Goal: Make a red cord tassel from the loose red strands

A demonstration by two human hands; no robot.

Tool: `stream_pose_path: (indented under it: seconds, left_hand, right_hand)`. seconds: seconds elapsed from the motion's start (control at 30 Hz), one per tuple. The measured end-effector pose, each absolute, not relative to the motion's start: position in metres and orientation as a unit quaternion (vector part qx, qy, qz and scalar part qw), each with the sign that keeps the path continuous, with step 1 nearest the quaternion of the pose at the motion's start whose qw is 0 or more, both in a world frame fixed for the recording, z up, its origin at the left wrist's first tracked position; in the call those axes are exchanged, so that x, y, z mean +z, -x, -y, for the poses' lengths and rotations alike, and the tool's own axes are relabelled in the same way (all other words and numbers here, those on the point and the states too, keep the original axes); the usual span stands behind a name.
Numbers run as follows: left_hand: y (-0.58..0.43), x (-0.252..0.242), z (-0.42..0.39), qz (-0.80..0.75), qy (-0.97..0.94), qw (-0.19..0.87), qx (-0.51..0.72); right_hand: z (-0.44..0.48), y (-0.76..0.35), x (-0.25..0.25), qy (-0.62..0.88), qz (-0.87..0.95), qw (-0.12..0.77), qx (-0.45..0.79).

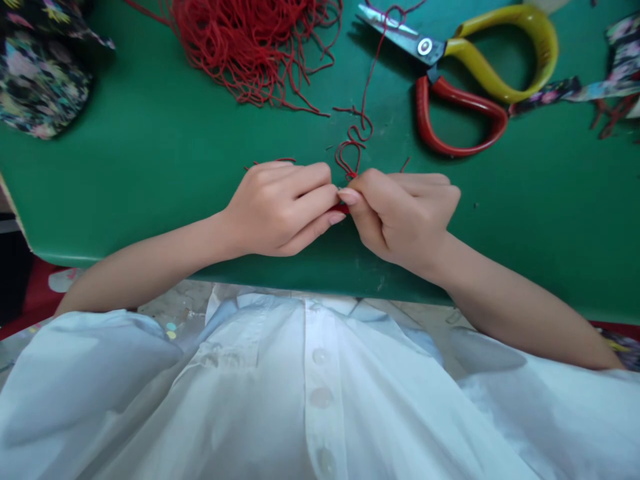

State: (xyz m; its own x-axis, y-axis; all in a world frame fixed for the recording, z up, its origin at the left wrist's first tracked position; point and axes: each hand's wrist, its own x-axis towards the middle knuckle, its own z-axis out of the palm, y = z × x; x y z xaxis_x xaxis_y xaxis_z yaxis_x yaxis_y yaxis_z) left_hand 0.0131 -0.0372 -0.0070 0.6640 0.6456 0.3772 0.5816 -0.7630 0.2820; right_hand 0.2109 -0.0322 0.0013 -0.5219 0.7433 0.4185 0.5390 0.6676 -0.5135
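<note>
My left hand (285, 208) and my right hand (403, 217) meet near the front edge of the green table, both pinched closed on a thin red cord (349, 155). A loop of the cord stands out above my right fingertips, and its squiggly tail runs up the tabletop toward the scissors. Between the two thumbs a short bit of red shows, pressed against my left thumb. Most of what lies inside the fingers is hidden. Short red ends stick out beyond the knuckles of each hand.
A tangled heap of red cord (250, 47) lies at the back. To its right rest scissors (450, 73) with one yellow and one red handle, a cord crossing their blades. Floral fabric (43, 83) sits at the far left, more floral scraps (625, 53) at the far right.
</note>
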Motion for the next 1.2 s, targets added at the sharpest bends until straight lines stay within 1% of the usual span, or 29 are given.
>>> stream_pose_path:
  seconds: [0.1, 0.27, 0.43, 0.57, 0.7, 0.9, 1.03, 1.2]
  left_hand:
    - [-0.0135, -0.0066, 0.0373, -0.337, -0.909, 0.072, 0.233]
    - [-0.0143, -0.0073, 0.0375, -0.339, -0.908, 0.066, 0.237]
    - [-0.013, -0.0106, 0.039, -0.348, -0.905, 0.084, 0.229]
    - [-0.0117, -0.0127, 0.0403, -0.36, -0.904, 0.11, 0.204]
    - [-0.0118, -0.0134, 0.0402, -0.361, -0.906, 0.109, 0.193]
    - [-0.0123, -0.0142, 0.0395, -0.357, -0.911, 0.085, 0.189]
    - [-0.0122, -0.0139, 0.0394, -0.354, -0.913, 0.076, 0.19]
    - [-0.0122, -0.0151, 0.0397, -0.36, -0.909, 0.111, 0.179]
  right_hand:
    - [0.0327, -0.2103, 0.0002, 0.38, 0.853, 0.315, 0.169]
    - [0.0322, -0.2109, 0.0017, 0.401, 0.863, 0.258, 0.169]
    - [0.0312, -0.2117, 0.0007, 0.377, 0.867, 0.299, 0.127]
    - [0.0301, -0.2116, -0.0016, 0.368, 0.875, 0.298, 0.099]
    - [0.0291, -0.2115, -0.0027, 0.368, 0.875, 0.301, 0.092]
    - [0.0291, -0.2115, -0.0025, 0.378, 0.878, 0.274, 0.108]
    - [0.0293, -0.2121, -0.0019, 0.386, 0.882, 0.236, 0.129]
    - [0.0296, -0.2121, -0.003, 0.401, 0.88, 0.215, 0.136]
